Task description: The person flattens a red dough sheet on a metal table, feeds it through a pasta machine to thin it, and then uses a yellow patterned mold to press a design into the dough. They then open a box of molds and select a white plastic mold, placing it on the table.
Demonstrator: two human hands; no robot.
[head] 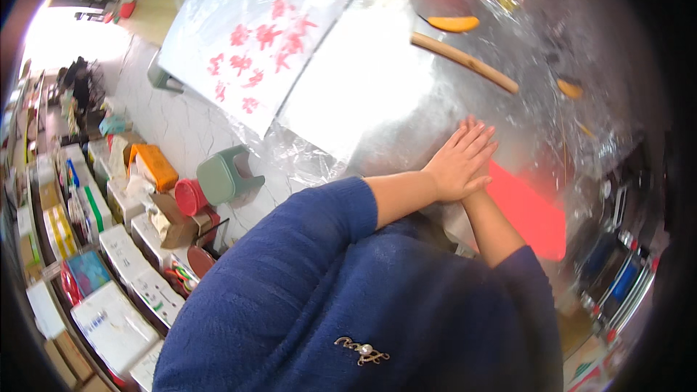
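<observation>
My left hand (460, 160) lies across the back of my right hand (482, 169), with its fingers stretched out and slightly apart. Most of my right hand is hidden beneath it, and whether anything is under its palm cannot be seen. Both are over a shiny metal-like tabletop (381, 160). Beside my right forearm lies a flat red sheet or board (531, 215). Beyond my hands rest a wooden rolling pin (464, 62) and an orange-yellow curved tool or handle (453, 24). A smaller orange one (569, 89) lies farther right among clear plastic film (591, 60).
A white board (190, 57) with red shapes under clear film is at the upper left. A green stool (223, 177), a red bucket (190, 197) and several white boxes (114, 329) stand on the left. Dark equipment (604, 256) is at the right.
</observation>
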